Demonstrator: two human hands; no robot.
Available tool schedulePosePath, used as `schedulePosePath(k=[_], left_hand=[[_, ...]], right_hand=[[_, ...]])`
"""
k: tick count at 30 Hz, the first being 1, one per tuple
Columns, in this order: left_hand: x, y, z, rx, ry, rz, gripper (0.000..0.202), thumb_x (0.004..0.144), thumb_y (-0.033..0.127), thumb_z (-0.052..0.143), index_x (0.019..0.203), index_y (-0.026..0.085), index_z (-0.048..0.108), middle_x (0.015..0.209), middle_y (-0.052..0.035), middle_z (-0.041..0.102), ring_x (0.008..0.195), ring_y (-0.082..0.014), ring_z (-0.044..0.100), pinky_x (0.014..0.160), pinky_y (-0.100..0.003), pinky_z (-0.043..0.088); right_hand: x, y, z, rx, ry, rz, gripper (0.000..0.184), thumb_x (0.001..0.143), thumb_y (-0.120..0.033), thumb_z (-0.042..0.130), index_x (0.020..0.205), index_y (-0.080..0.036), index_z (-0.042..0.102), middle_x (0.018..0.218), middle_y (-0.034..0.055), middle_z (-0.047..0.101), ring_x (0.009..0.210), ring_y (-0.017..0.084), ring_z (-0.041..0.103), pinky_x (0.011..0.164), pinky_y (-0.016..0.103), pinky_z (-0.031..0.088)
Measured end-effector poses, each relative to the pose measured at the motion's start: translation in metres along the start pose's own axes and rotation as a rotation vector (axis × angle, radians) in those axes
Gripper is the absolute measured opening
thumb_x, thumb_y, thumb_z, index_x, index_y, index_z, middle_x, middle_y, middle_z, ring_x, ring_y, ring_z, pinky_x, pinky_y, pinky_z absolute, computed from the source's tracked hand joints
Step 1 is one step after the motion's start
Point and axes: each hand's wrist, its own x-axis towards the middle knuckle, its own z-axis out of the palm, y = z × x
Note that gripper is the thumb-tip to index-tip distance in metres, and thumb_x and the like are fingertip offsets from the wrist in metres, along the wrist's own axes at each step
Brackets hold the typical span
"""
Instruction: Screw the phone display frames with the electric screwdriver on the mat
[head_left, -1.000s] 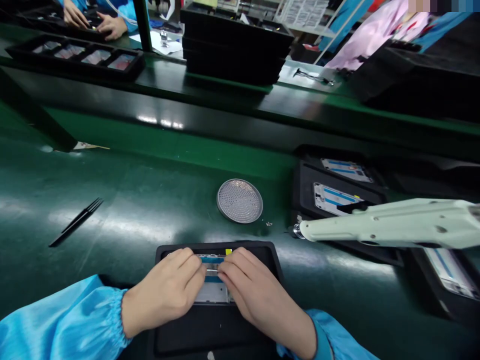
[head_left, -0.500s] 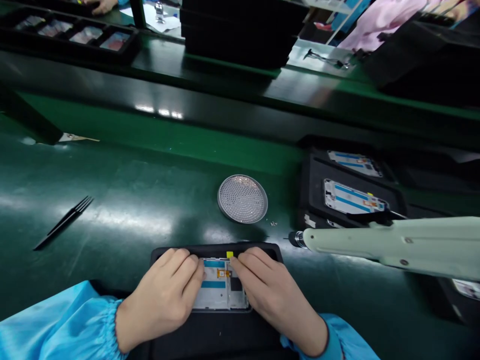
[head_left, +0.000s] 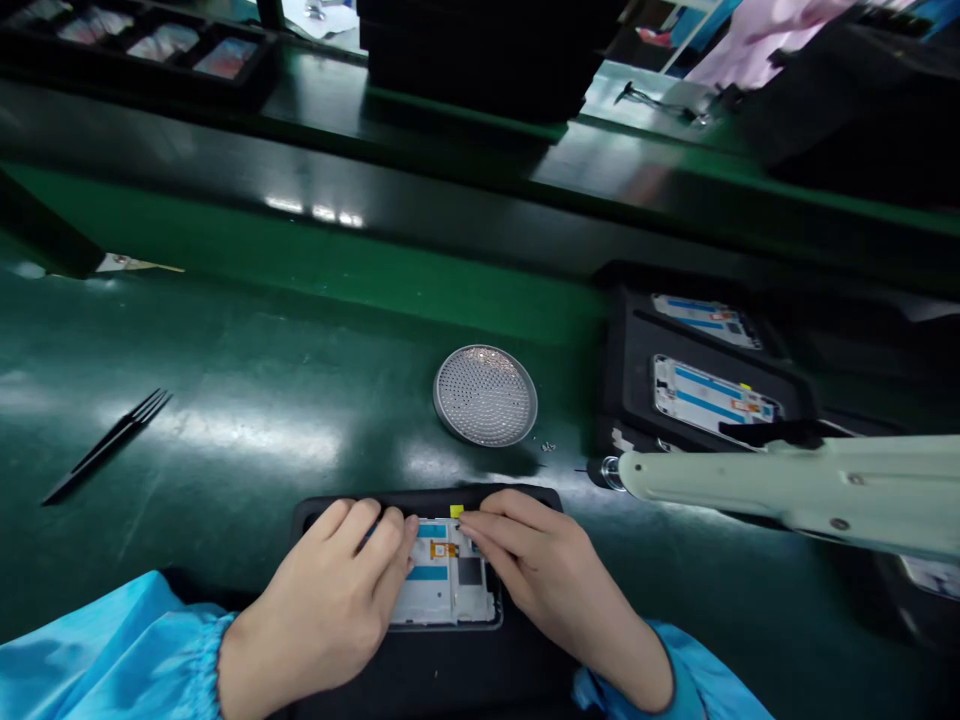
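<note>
A phone mid-frame (head_left: pixel 424 605), pale with blue strips, an orange flex cable and a yellow tab (head_left: pixel 456 511), lies in a black padded tray (head_left: pixel 450 675). My left hand (head_left: pixel 330 590) curls over the frame's left end, its thumb and fingertips holding the edge; the palm hides that end. Thumb and fingers of my right hand (head_left: pixel 551 575) pinch together at the frame's upper right edge, beside the yellow tab. Whatever lies between those fingertips is too small to make out.
Beyond the tray stands a round grey perforated dish (head_left: pixel 484 395), with tiny loose screws (head_left: pixel 548 447) beside it. A pale green electric screwdriver (head_left: pixel 787 490) juts in from the right, before black trays (head_left: pixel 637 390) with phone frames. A slim black pronged tool (head_left: pixel 105 450) lies left.
My right hand's fingers have drawn into a tighter pinch and shifted slightly, uncovering more of the frame's right side. The left hand stays at the frame. The view has shifted slightly.
</note>
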Motion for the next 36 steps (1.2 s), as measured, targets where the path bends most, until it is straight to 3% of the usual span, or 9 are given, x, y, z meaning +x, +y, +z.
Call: schedulePosePath(k=[9, 13, 19, 22, 24, 26, 28, 31, 36], left_hand=[[0.005, 0.001, 0.001, -0.036, -0.002, 0.002, 0.026, 0.091, 0.013, 0.051, 0.109, -0.001, 0.064, 0.109, -0.0194, 0.059, 0.094, -0.0343, 0.053, 0.074, -0.044, 0.045], [0.004, 0.002, 0.004, -0.029, 0.047, -0.008, 0.033, 0.092, 0.018, 0.057, 0.117, -0.004, 0.061, 0.106, -0.0191, 0.06, 0.096, -0.0338, 0.054, 0.078, -0.045, 0.045], [0.007, 0.001, 0.004, 0.012, 0.001, -0.032, 0.037, 0.096, 0.028, 0.051, 0.125, 0.007, 0.061, 0.11, -0.0162, 0.061, 0.092, -0.0308, 0.053, 0.073, -0.043, 0.044], [0.009, 0.001, 0.003, -0.016, -0.006, -0.049, 0.037, 0.097, 0.03, 0.048, 0.122, 0.007, 0.064, 0.109, -0.017, 0.061, 0.091, -0.0301, 0.053, 0.073, -0.043, 0.043], [0.009, 0.001, 0.001, -0.048, -0.022, -0.067, 0.039, 0.098, 0.032, 0.046, 0.124, 0.008, 0.063, 0.109, -0.017, 0.061, 0.092, -0.0301, 0.053, 0.074, -0.043, 0.043], [0.007, 0.001, 0.0, -0.069, -0.038, -0.08, 0.041, 0.098, 0.034, 0.046, 0.126, 0.009, 0.063, 0.111, -0.0169, 0.061, 0.095, -0.0307, 0.053, 0.076, -0.044, 0.042], [0.004, 0.001, -0.001, -0.08, -0.053, -0.087, 0.044, 0.098, 0.037, 0.047, 0.128, 0.01, 0.062, 0.115, -0.0168, 0.061, 0.099, -0.0316, 0.053, 0.08, -0.045, 0.042], [-0.001, 0.0, -0.002, -0.087, -0.063, -0.089, 0.054, 0.095, 0.048, 0.05, 0.134, 0.011, 0.058, 0.123, -0.0173, 0.059, 0.11, -0.0355, 0.051, 0.089, -0.05, 0.041], [-0.003, -0.001, -0.001, -0.096, -0.113, -0.087, 0.069, 0.09, 0.061, 0.052, 0.139, 0.012, 0.054, 0.136, -0.02, 0.053, 0.13, -0.0445, 0.041, 0.103, -0.058, 0.035]], right_hand=[[0.01, -0.007, -0.002, 0.097, -0.078, 0.185, 0.021, 0.092, -0.015, 0.059, 0.076, -0.019, 0.071, 0.07, 0.0005, 0.067, 0.064, 0.013, 0.064, 0.057, 0.023, 0.048], [0.013, -0.009, -0.001, 0.076, -0.117, 0.249, 0.019, 0.09, -0.015, 0.063, 0.072, -0.019, 0.069, 0.065, -0.0006, 0.066, 0.061, 0.014, 0.063, 0.055, 0.024, 0.045], [0.01, -0.012, -0.005, 0.09, -0.083, 0.241, 0.017, 0.087, -0.015, 0.063, 0.071, -0.019, 0.067, 0.059, -0.0034, 0.06, 0.053, 0.011, 0.056, 0.051, 0.023, 0.039], [-0.014, -0.014, -0.018, 0.14, 0.146, 0.345, 0.019, 0.088, -0.024, 0.065, 0.07, -0.02, 0.063, 0.056, -0.0051, 0.055, 0.048, 0.009, 0.048, 0.048, 0.023, 0.036], [-0.032, -0.013, -0.028, 0.148, 0.491, 0.504, 0.025, 0.086, -0.031, 0.069, 0.068, -0.021, 0.056, 0.055, -0.0062, 0.046, 0.047, 0.009, 0.041, 0.045, 0.023, 0.033], [-0.043, -0.008, -0.036, 0.205, 0.841, 0.584, 0.025, 0.078, -0.034, 0.077, 0.079, -0.022, 0.055, 0.068, -0.0046, 0.051, 0.056, 0.011, 0.048, 0.051, 0.023, 0.04], [-0.043, -0.002, -0.041, 0.318, 1.005, 0.551, 0.041, 0.071, -0.033, 0.083, 0.099, -0.024, 0.054, 0.089, 0.0004, 0.058, 0.078, 0.016, 0.059, 0.068, 0.027, 0.049], [-0.021, 0.008, -0.045, 0.525, 0.893, 0.472, 0.048, 0.071, -0.031, 0.08, 0.11, -0.025, 0.052, 0.101, 0.0041, 0.063, 0.097, 0.022, 0.063, 0.087, 0.039, 0.05], [0.015, 0.006, -0.052, 0.821, 0.824, 0.419, 0.031, 0.072, -0.024, 0.066, 0.102, -0.02, 0.06, 0.079, 0.0016, 0.068, 0.081, 0.023, 0.066, 0.085, 0.045, 0.05]])
